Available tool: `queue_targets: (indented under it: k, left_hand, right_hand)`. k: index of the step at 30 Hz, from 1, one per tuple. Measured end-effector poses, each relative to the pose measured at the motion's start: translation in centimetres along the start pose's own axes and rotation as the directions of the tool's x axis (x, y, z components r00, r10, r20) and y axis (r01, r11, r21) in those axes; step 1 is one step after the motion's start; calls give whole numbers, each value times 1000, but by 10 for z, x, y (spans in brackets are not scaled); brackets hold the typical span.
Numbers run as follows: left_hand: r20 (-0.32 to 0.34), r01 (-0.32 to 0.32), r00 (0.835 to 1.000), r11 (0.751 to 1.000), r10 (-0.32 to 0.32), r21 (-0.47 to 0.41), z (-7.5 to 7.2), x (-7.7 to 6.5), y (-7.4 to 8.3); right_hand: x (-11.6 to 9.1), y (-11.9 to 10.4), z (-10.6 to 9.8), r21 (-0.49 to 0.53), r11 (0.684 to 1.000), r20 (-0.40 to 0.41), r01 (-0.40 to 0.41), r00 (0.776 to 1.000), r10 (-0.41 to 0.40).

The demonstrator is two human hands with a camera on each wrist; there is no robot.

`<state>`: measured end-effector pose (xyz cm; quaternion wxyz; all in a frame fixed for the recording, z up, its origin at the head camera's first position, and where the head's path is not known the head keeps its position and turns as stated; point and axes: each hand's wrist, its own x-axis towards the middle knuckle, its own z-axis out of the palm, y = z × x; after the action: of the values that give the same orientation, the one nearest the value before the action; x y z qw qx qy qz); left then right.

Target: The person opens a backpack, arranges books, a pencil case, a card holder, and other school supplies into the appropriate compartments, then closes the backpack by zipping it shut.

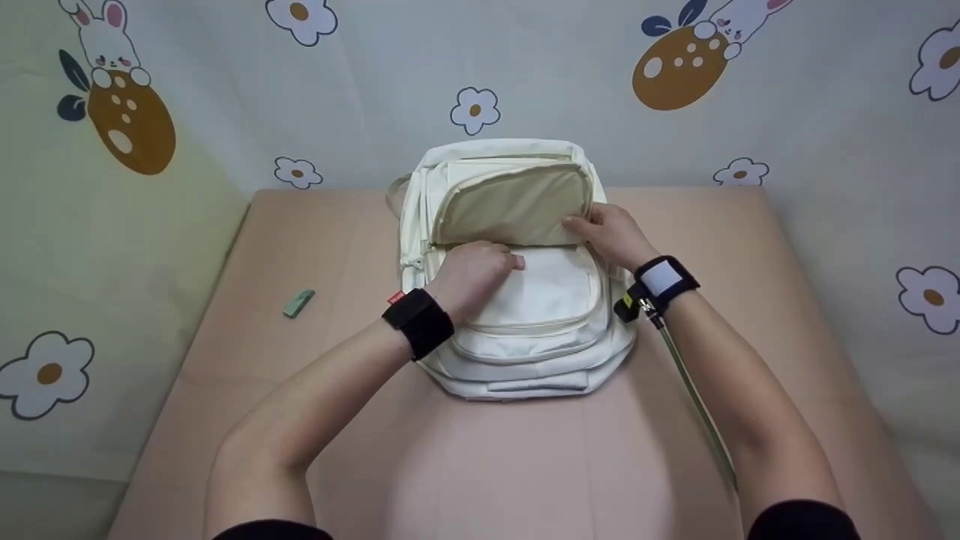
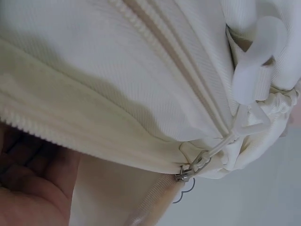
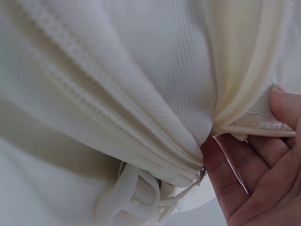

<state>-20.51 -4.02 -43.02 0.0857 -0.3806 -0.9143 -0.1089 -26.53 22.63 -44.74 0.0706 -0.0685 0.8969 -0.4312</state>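
Observation:
A cream backpack [image 1: 536, 289] lies on the table with its front pocket unzipped. The pocket's beige-lined flap [image 1: 517, 206] is folded up toward the top of the bag. My left hand [image 1: 480, 274] grips the pocket's lower edge, fingers going inside and thumb out in front; the fingertips are hidden. In the left wrist view, a zipper pull [image 2: 186, 174] hangs at the corner of the opening. On the right side, my right hand [image 1: 611, 229] pinches the flap's edge between thumb and fingers, with the zipper tape [image 3: 256, 123] visible in the right wrist view.
A small green object [image 1: 299, 303], perhaps an eraser, lies left of the bag on the pink-beige table [image 1: 510, 457]. Patterned cloth [image 1: 375, 90] hangs behind and at both sides. A cable [image 1: 697, 397] runs along the right forearm from the wrist camera.

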Motion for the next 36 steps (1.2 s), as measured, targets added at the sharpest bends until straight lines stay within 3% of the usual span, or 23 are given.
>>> queue_targets:
  k: [5,9,11,14,16,18,20,24,27,29,32,36]
  left_hand:
    - [-51,2,999,998,-5,-68,-4,-8,3]
    - [-118,-71,990,997,72,20,-9,-20,4]
    - [-184,-104,976,993,112,56,-13,-27,3]
    - [-302,-134,942,989,146,60,-18,-41,-3]
    - [-361,-130,921,989,145,64,-23,-51,-9]
    - [-393,-105,912,993,121,62,-29,-61,-17]
    - [-407,-61,910,997,77,53,-35,-70,-26]
    - [-379,62,924,998,-55,6,-45,-88,-49]
    - [-323,187,927,982,-189,-35,-47,-102,-71]
    - [-276,281,919,959,-283,-46,-46,-113,-86]
    - [-173,422,890,906,-422,-39,-42,-130,-109]
    - [-12,575,818,818,-576,-29,-37,-154,-133]
  right_hand:
    - [1,0,1,-1,1000,-4,1,1000,-1]
    - [1,-1,2,1,1000,-7,-1,1000,1]
    - [1,0,2,6,1000,-7,-6,1000,7]
    - [1,0,2,12,1000,-2,-13,1000,13]
    - [1,0,2,19,1000,1,-15,1000,15]
    - [0,0,1,23,1000,0,-14,1000,14]
    - [0,0,1,28,1000,1,-13,1000,13]
    - [-1,0,1,23,1000,-8,-12,1000,12]
    - [-1,0,1,20,1000,-19,-13,1000,13]
    - [-1,1,1,22,1000,-24,-14,1000,15]
    - [-1,1,1,30,1000,-20,-11,1000,11]
    - [-1,1,1,33,999,-11,-6,1000,6]
